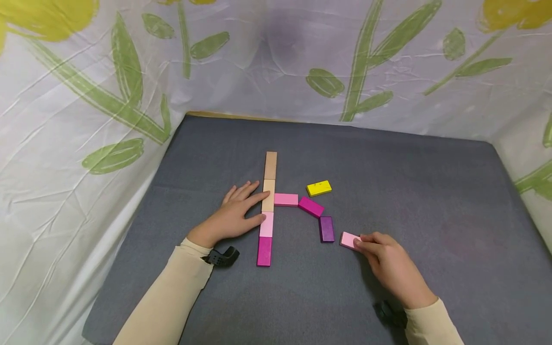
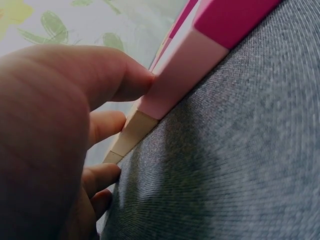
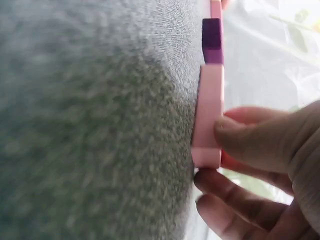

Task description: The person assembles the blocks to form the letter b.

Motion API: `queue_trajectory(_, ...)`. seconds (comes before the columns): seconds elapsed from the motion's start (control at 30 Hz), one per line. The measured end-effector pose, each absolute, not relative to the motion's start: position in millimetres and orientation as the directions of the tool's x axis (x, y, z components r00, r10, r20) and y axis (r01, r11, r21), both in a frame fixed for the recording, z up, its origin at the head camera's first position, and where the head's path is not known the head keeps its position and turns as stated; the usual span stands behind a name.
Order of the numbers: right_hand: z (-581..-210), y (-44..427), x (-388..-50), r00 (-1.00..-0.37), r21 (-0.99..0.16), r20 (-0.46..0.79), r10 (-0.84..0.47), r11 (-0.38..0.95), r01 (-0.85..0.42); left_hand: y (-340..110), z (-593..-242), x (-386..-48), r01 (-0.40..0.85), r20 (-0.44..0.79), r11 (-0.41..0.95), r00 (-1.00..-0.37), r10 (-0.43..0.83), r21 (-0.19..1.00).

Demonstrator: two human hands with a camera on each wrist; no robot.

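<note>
My right hand (image 1: 394, 268) pinches a light pink block (image 1: 347, 239) between thumb and fingers, low at the tabletop; the right wrist view shows the thumb on the side of this block (image 3: 209, 105). Just left of it lies a purple block (image 1: 327, 229). A tilted magenta block (image 1: 311, 206) and a pink block (image 1: 286, 200) continue leftward to a straight column. The column holds a tan block (image 1: 270, 165), a peach block (image 1: 268, 203), a pale pink block (image 1: 266, 225) and a magenta block (image 1: 264, 252). Fairly straight, my left hand's (image 1: 235, 215) thumb and forefinger touch the column's left side.
A yellow block (image 1: 319, 188) lies apart, behind the tilted magenta one. Dark grey cloth covers the table (image 1: 431, 191). A white sheet (image 1: 276, 72) painted with flowers and leaves hangs around the back and sides.
</note>
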State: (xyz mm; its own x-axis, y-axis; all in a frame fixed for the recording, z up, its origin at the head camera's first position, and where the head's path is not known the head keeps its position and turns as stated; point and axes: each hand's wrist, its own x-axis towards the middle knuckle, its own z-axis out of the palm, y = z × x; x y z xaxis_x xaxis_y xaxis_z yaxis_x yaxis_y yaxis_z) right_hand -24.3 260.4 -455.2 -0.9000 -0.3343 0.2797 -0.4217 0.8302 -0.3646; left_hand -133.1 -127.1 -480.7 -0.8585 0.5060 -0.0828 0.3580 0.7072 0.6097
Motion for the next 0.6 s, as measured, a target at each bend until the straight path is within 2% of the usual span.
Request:
queue_trajectory(0.3, -458, 259, -11, -0.839, -0.351, 0.34, -0.426, 0.77, -0.533, -127, -481, -133, 0.363, -0.074, 0.71, -0.861, 0.503, 0.604)
queue_trajectory(0.6, -458, 238, 0, -0.802, -0.343, 0.334, -0.496, 0.728, -0.593, -126, -482, -134, 0.36, -0.086, 0.715, -0.859, 0.504, 0.599)
